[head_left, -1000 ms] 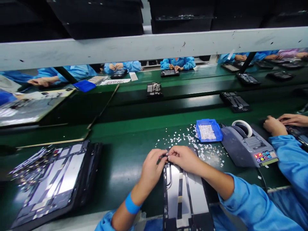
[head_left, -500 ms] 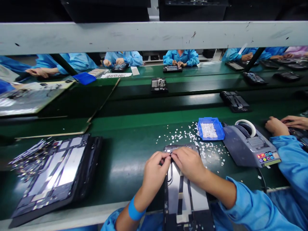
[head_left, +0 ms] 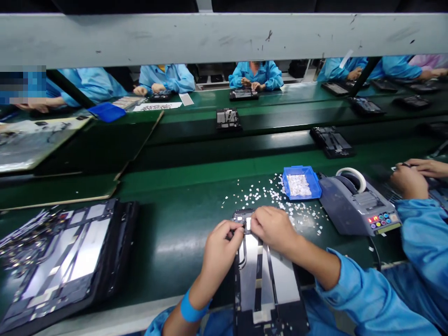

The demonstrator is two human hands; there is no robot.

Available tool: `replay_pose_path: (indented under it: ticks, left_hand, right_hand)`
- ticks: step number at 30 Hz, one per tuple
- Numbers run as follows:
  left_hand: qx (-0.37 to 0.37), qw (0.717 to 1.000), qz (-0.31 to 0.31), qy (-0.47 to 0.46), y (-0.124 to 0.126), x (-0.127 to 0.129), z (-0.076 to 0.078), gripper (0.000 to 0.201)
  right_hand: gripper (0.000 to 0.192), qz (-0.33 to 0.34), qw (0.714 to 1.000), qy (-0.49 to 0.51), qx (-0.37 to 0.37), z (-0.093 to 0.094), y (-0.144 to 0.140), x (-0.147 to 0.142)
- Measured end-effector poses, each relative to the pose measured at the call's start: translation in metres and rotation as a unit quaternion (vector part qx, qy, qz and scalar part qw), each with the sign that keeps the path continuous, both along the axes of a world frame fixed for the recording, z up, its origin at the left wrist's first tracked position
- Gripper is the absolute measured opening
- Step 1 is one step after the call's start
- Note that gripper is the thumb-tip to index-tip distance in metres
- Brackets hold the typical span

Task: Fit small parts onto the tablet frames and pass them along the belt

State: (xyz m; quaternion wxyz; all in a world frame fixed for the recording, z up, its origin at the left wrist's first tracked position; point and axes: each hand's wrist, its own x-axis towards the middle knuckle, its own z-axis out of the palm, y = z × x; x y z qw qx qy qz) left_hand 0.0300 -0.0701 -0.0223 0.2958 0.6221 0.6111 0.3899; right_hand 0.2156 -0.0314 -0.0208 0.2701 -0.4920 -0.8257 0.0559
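An opened tablet with silvery panels and dark flat cables lies in front of me, its near end over the table edge. At its far left corner my left hand is closed in a pinch; a small dark bit shows by the fingertips, too small to name. My right hand rests on the far end of the tablet, its fingers curled together. Whatever its fingertips grip is hidden. Between the two hands a bright pale patch on the tablet is visible.
To the left stands a stack of opened tablets, with loose cable parts on top. Small white pieces lie scattered near a blue tray. A tape dispenser sits at right, beside a co-worker's hand. More co-workers sit opposite.
My hands have moved slightly apart; their fingertips were together over the tablet's far left corner. The whole view has shifted a little.
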Motion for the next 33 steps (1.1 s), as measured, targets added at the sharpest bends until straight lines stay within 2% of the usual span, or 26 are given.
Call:
replay_pose_path:
  ticks: [3,5,7,8,10,14,16,18,23,29,33]
  left_hand:
    - [-0.061,0.994,0.032,-0.085,0.006,-0.003,-0.003,0.013]
    - [-0.074,0.987,0.037,-0.137,0.008,-0.005,-0.004,0.013]
    - [-0.07,0.982,0.045,-0.17,0.009,-0.005,-0.005,0.014]
    - [-0.07,0.98,0.051,-0.179,0.009,-0.005,-0.006,0.014]
    - [-0.079,0.978,0.061,-0.186,0.009,-0.004,-0.007,0.015]
    - [-0.095,0.975,0.067,-0.19,0.008,-0.004,-0.007,0.015]
    - [-0.099,0.972,0.067,-0.202,0.007,-0.004,-0.007,0.015]
    - [-0.105,0.968,0.064,-0.22,0.005,-0.004,-0.005,0.014]
    - [-0.106,0.962,0.068,-0.242,0.002,0.001,-0.002,0.016]
    - [-0.12,0.956,0.079,-0.256,-0.001,0.004,0.0,0.016]
    - [-0.122,0.956,0.077,-0.255,-0.001,0.005,0.0,0.017]
  right_hand:
    - [0.02,-0.142,0.989,-0.039,-0.014,0.016,0.02,0.051]
    - [0.021,-0.261,0.959,-0.098,-0.039,0.025,0.035,0.091]
    - [0.023,-0.318,0.933,-0.159,-0.059,0.028,0.045,0.119]
    - [0.023,-0.314,0.931,-0.178,-0.062,0.028,0.046,0.124]
    - [0.021,-0.253,0.95,-0.177,-0.052,0.025,0.04,0.116]
    - [0.022,-0.073,0.995,-0.059,-0.042,0.015,0.011,0.05]
    - [0.019,0.007,0.997,-0.004,-0.072,0.013,-0.002,0.017]
    - [0.013,0.047,0.993,0.027,-0.102,0.011,-0.008,-0.006]
    - [0.01,0.054,0.99,0.031,-0.124,0.006,-0.009,-0.018]
    - [0.014,0.015,0.999,0.013,-0.032,-0.007,-0.016,-0.027]
    - [0.013,0.013,1.0,-0.006,0.001,-0.004,-0.014,-0.033]
